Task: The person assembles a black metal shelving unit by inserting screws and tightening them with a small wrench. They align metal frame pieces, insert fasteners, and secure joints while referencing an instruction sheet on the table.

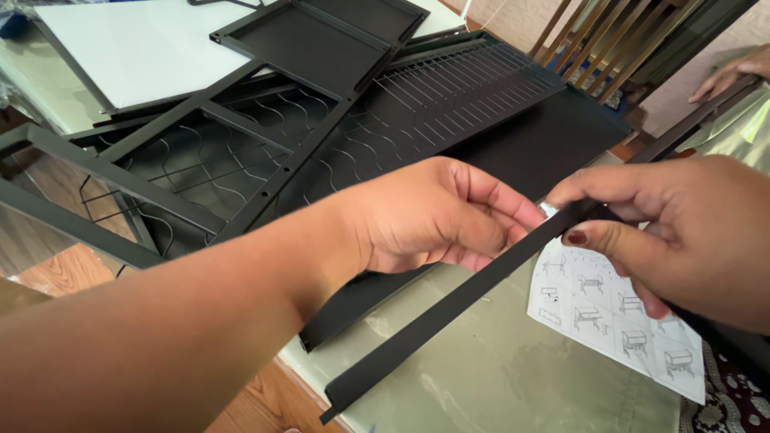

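While both hands meet over the near right part of the counter (497, 377), they share one long black metal strip (449, 309) that runs from the near edge up toward the far right. The left hand (437, 216) is curled almost closed, its fingertips pinching something small and silvery (549, 209) at the top of the strip, probably a screw or fastener, though it is too small to be sure. The right hand (682, 232) is closed on the strip's upper end, thumb on top and fingers under it, which keeps the piece steady and tilted so the fastener point faces up. The lower end of the strip appears to rest on the counter near its edge. Just under the right hand lies a white instruction sheet (618, 317) with small drawings, kept within easy sight. Farther off, black wire racks and frame pieces (321, 144) lie stacked loosely. At the far right, another person's hand (734, 76) rests near a chair.
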